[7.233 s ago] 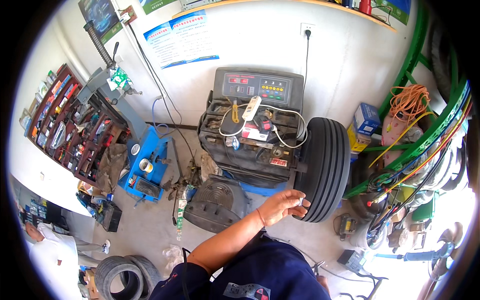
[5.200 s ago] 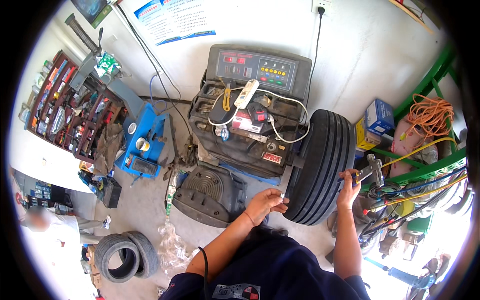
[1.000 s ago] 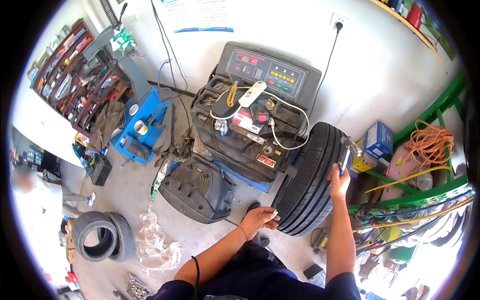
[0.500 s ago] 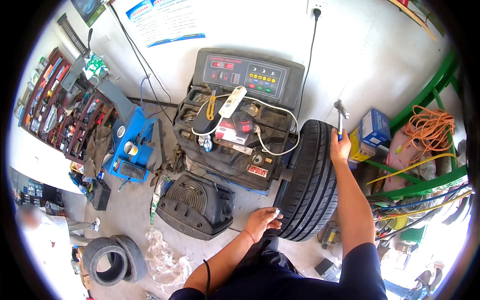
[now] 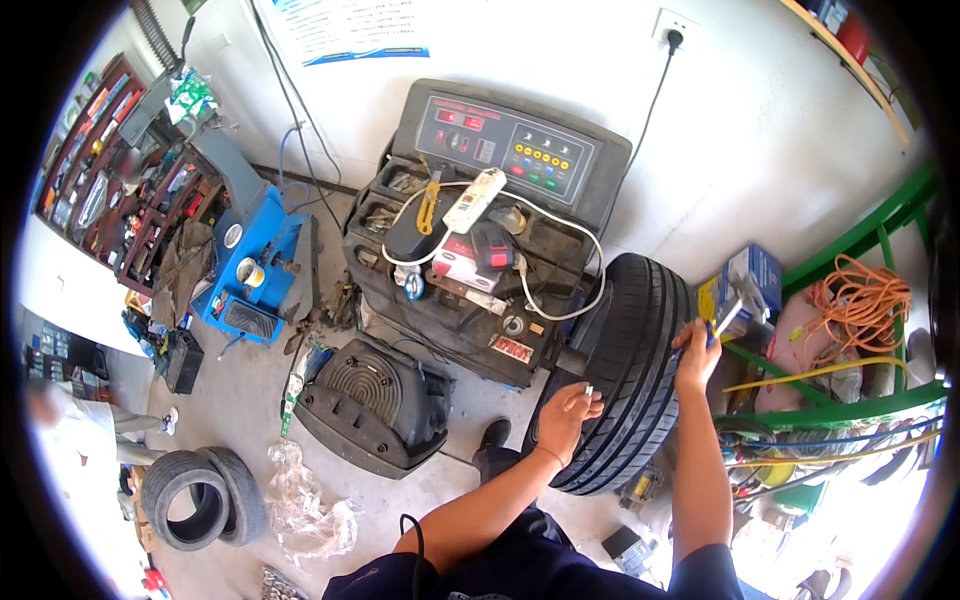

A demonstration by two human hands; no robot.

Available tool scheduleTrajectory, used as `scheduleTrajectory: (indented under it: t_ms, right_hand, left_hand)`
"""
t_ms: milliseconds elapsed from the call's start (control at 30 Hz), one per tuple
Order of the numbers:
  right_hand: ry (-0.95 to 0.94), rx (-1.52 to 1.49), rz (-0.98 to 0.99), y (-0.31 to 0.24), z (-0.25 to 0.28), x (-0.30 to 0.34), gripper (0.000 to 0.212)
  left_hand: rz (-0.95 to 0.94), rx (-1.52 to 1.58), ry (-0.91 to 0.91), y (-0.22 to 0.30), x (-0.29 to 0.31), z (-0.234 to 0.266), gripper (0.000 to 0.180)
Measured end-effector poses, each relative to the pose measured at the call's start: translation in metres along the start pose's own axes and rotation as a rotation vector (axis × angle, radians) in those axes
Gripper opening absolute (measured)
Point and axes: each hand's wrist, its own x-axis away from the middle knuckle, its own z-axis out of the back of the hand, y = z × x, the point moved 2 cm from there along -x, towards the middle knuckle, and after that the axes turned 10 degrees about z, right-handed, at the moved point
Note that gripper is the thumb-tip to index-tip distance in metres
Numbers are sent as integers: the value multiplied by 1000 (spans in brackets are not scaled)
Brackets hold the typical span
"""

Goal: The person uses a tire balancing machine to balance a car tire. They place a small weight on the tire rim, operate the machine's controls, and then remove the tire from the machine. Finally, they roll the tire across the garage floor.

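A black tyre (image 5: 650, 350) hangs on the shaft at the right side of the wheel balancer (image 5: 450, 310), its tread facing me. My right hand (image 5: 697, 357) is closed round the blue grip of a hammer (image 5: 731, 313), beside the tyre's right edge. The hammer's shaft points up and right, and its head is blurred against the boxes. My left hand (image 5: 566, 425) is in front of the tyre's left side. Its fingertips pinch a small pale piece (image 5: 588, 390), too small to name.
On the balancer's top lie a yellow utility knife (image 5: 428, 205), a white power strip (image 5: 474, 200) and a small red-and-white box (image 5: 465, 262). A black wheel guard (image 5: 375, 405) stands before it. At right are a green rack (image 5: 860, 407) and a blue box (image 5: 755, 275). Loose tyres (image 5: 185, 500) lie lower left.
My left hand has moved up and right, across the tyre's front. My right hand has come lower, and the hammer has tilted to the right. The whole view has shifted slightly.
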Motion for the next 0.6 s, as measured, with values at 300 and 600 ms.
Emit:
scheduleTrajectory:
  t_ms: [300,600]
  right_hand:
    - [49,-125,-129,-4,16,35,29]
    - [47,-64,-119,-5,15,43,28]
  left_hand:
    - [-74,-27,89,1,-6,-2,25]
    - [-166,30,60,28,-69,-43,24]
